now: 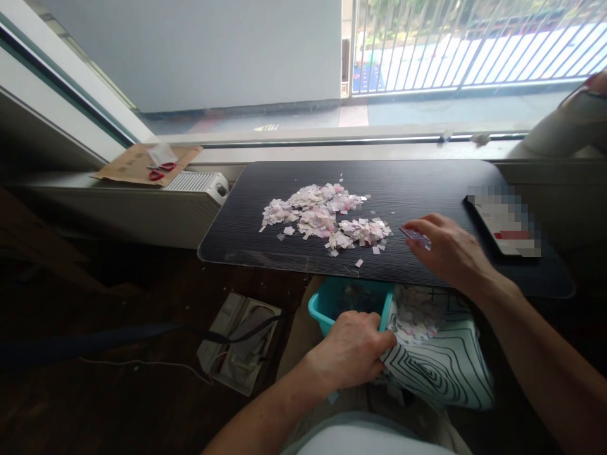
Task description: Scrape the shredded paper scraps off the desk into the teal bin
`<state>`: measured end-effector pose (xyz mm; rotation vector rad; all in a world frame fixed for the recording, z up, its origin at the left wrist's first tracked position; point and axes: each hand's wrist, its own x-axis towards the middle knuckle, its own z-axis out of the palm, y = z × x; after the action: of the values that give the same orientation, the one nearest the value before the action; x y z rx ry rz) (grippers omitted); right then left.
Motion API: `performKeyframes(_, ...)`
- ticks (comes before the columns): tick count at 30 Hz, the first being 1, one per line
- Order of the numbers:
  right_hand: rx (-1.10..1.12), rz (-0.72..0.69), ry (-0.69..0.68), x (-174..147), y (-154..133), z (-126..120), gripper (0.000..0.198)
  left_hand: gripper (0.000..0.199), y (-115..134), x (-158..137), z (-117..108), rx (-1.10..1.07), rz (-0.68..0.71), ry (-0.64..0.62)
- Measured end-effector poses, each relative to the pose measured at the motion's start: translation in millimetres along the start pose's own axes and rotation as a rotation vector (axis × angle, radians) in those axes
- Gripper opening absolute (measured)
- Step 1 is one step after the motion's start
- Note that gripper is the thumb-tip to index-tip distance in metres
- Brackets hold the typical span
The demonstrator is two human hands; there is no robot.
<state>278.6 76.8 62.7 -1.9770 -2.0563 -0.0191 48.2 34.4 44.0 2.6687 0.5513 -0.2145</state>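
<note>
My left hand [353, 351] is closed at the near right corner of a teal plastic basket [318, 309], its fingers curled over the rim. Dark, indistinct bits lie inside the basket. Against its right side rests a pale cloth bag with black wavy lines [441, 366], its mouth holding small paper scraps [415, 316]. Over the dark tabletop, my right hand [446, 246] has thumb and index finger curved around a thin, small, partly clear thing [417, 237], too small to name. To its left spreads a heap of white and pinkish paper scraps [317, 215].
The black table [237, 208] stands below a window. A phone [507, 227] lies at its right. On the left sill, red-handled scissors [161, 170] rest on a brown envelope [128, 161] near a white radiator [199, 183]. An open box [241, 341] with a cable is on the floor.
</note>
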Motion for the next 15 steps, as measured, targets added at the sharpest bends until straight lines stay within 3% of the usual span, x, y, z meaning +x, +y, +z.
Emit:
performKeyframes(2, 0.156, -0.216, -0.151, 4.4, -25.9, 4.7, 0.025, 0.015, 0.3, -0.4, -0.7, -0.004, -0.005, -0.012)
performKeyframes(4, 0.18, -0.328, -0.282, 10.6, -45.8, 11.7, 0.022, 0.015, 0.6, -1.1, -0.2, -0.005, -0.012, -0.008)
performKeyframes(10, 0.065, -0.334, -0.403, 22.9, -61.7, 24.9, 0.018, 0.016, 0.6, -4.1, 4.7, -0.015, -0.02, 0.038)
performKeyframes(15, 0.024, -0.316, -0.409, 20.2, -60.4, 24.5, 0.015, 0.016, 0.6, -3.5, 5.6, -0.017, -0.021, 0.026)
